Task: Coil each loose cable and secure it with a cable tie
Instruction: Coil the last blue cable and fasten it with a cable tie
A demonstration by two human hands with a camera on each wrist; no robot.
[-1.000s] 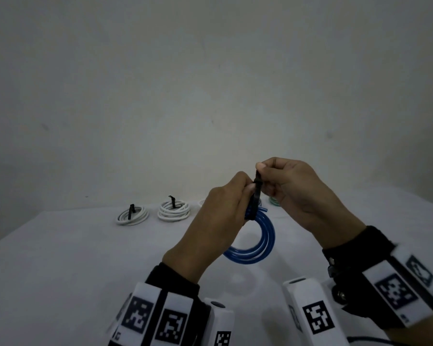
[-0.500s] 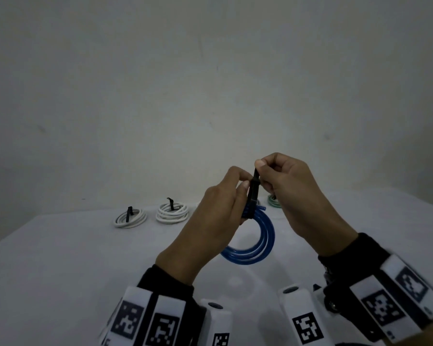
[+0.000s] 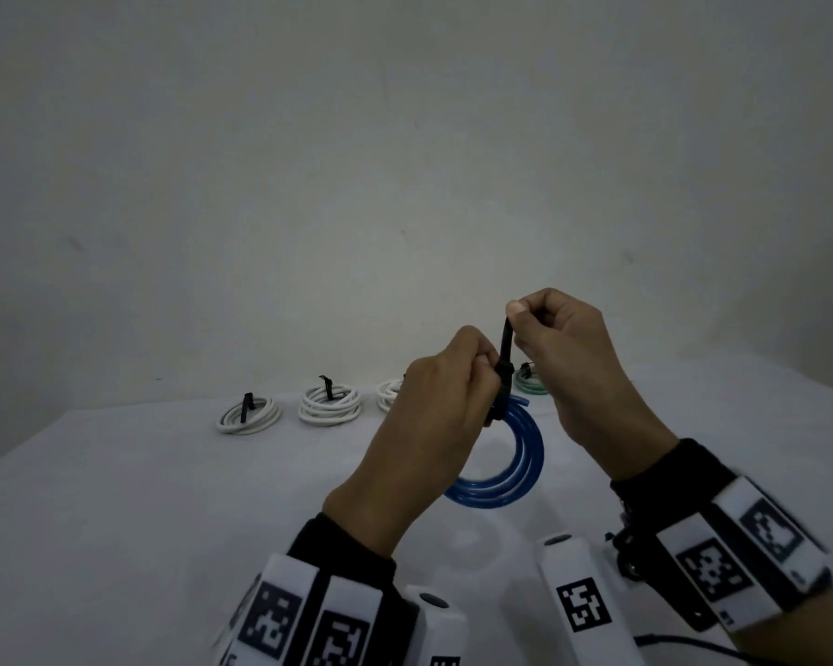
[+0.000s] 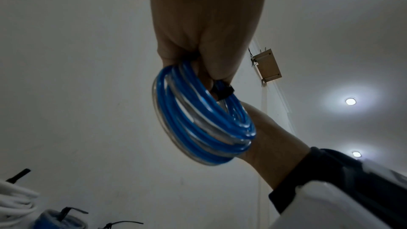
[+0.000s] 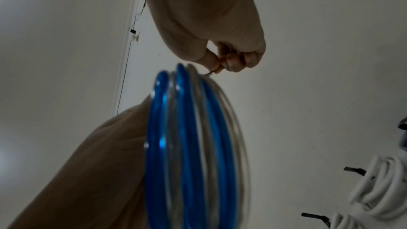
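R hand [image 5: 220, 29] fills the top centre, seen from below, fingers [image 5: 237, 62] curled tight w/ thumb pinched against them; a small pale end sticks out just under the pinch, touching the top of the blue cable coil [image 5: 191, 145]. What that end is can't be told. Coil hangs edge-on below the hand, several loops of blue & clear tubing, blurred. L hand [image 5: 92, 171] comes up from lower left, touching the coil's left side. Far right: white cable coils [image 5: 374, 189] stacked, two black tie tails [image 5: 354, 170] poking out leftward. Background is plain wall; thin wire running down it upper left.
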